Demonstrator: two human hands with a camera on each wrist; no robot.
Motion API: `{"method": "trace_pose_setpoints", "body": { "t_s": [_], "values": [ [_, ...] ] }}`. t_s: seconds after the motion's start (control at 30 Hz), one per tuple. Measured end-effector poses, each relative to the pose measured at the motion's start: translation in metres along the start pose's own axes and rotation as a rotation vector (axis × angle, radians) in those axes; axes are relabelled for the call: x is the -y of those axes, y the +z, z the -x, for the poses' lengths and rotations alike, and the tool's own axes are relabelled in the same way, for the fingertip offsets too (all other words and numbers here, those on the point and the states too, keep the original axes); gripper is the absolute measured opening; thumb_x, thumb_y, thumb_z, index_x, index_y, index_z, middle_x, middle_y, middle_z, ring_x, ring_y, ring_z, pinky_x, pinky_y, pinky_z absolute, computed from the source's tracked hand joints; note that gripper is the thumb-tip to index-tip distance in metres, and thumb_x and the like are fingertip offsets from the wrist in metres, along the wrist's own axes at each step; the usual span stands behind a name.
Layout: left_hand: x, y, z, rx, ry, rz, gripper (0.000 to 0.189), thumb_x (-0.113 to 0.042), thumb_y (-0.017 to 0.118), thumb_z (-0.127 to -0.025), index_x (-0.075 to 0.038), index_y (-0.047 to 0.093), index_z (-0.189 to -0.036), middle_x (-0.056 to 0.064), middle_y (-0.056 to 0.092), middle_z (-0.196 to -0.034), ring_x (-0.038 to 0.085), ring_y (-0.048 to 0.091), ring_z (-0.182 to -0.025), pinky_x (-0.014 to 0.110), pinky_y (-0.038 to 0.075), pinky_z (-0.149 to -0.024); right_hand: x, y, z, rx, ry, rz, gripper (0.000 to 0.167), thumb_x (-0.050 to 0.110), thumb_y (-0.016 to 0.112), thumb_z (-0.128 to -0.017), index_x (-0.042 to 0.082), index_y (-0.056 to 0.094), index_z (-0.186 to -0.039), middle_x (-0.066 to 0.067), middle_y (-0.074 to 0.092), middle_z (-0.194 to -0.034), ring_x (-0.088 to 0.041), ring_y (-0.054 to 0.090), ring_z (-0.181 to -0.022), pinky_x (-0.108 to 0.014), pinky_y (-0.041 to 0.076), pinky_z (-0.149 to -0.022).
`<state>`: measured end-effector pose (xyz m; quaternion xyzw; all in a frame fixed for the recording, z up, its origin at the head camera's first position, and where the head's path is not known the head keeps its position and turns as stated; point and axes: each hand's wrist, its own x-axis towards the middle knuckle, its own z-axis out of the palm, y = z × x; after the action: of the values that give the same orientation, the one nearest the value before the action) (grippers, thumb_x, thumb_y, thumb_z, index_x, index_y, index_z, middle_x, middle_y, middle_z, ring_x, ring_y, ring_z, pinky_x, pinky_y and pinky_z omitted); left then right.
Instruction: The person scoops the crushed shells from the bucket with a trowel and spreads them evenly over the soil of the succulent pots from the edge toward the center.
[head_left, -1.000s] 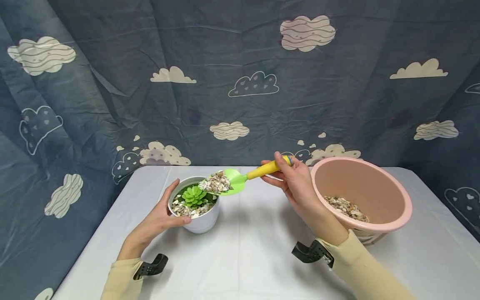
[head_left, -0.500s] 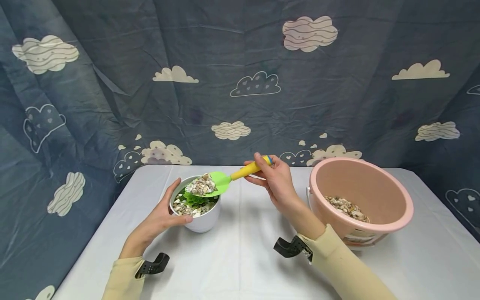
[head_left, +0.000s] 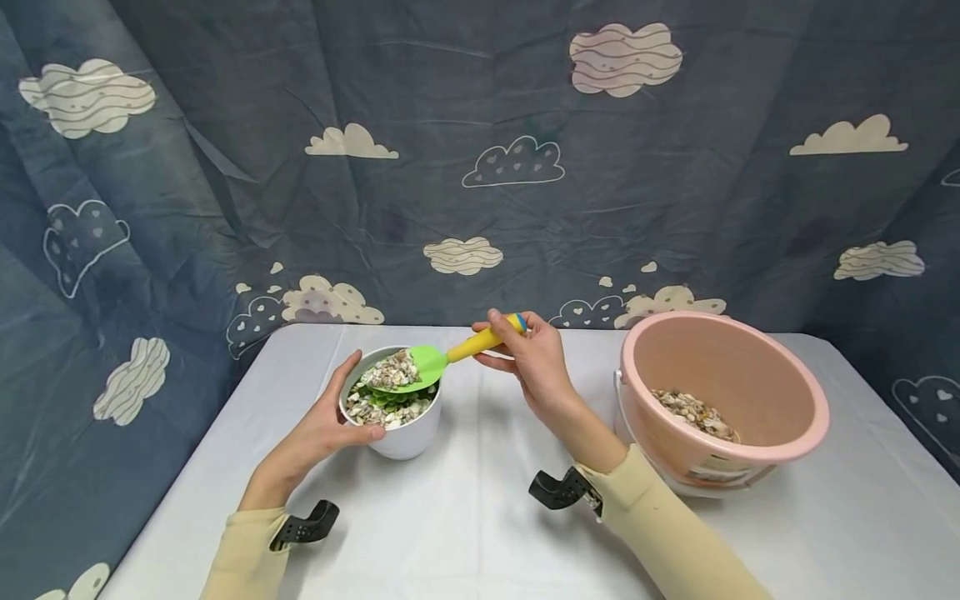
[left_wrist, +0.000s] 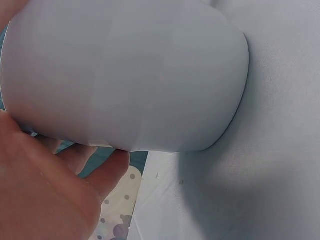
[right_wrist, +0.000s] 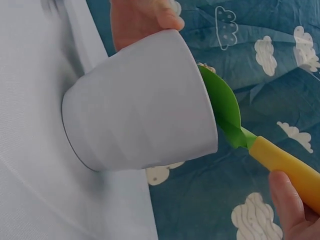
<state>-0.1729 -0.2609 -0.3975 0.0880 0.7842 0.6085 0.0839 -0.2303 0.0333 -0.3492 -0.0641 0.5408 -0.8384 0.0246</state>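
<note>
A white flower pot stands on the table at the left, with a green succulent and pale gravel inside. My left hand grips its left side, thumb in front and fingers round the back; in the left wrist view the pot wall fills much of the picture. My right hand holds the yellow handle of a small green trowel. The trowel's blade is over the pot opening with a heap of gravel on it, and hides part of the plant. In the right wrist view the blade dips at the rim.
A pink bucket with a layer of gravel at its bottom stands at the right, beyond my right forearm. A white cloth covers the table. A dark blue curtain with cloud prints hangs behind it.
My right hand has moved left with the trowel, bringing its gravel-laden blade from the pot's right rim to over the plant, and lower. The left hand has kept its grip on the pot.
</note>
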Motion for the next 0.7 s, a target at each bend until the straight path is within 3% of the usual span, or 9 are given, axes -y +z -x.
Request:
{"method": "trace_pose_setpoints", "body": {
  "t_s": [0.17,0.5,0.7],
  "values": [
    [-0.0004,-0.0003,0.0003,-0.004,-0.013,0.001,0.114,-0.016,0.084,-0.076,-0.026,0.006,-0.159,0.017,0.010,-0.160,0.038,0.027,-0.139,0.052,0.022,-0.110,-0.0023,0.0027,-0.0017,0.001,-0.020,0.031,0.037,0.023,0.073,-0.091,-0.002,0.048,-0.104,-0.019,0.071,-0.107,-0.030,0.070,-0.094,-0.042,0.056,-0.076],
    [0.0003,0.0023,0.0027,0.002,-0.010,0.009,0.115,-0.016,0.084,-0.075,-0.026,0.006,-0.159,0.019,0.009,-0.159,0.037,0.027,-0.138,0.051,0.024,-0.110,-0.0037,0.0017,-0.0026,0.075,-0.148,0.142,0.038,0.024,0.073,-0.091,-0.002,0.050,-0.104,-0.019,0.070,-0.106,-0.033,0.069,-0.096,-0.044,0.057,-0.076],
    [-0.0011,0.0013,0.0006,-0.012,-0.011,0.007,0.115,-0.017,0.085,-0.075,-0.027,0.007,-0.159,0.018,0.008,-0.160,0.038,0.023,-0.141,0.053,0.020,-0.111,-0.0021,0.0057,-0.0048,0.113,-0.243,0.190,0.037,0.023,0.073,-0.090,-0.003,0.050,-0.103,-0.023,0.068,-0.105,-0.033,0.069,-0.097,-0.044,0.057,-0.075]
  ]
}}
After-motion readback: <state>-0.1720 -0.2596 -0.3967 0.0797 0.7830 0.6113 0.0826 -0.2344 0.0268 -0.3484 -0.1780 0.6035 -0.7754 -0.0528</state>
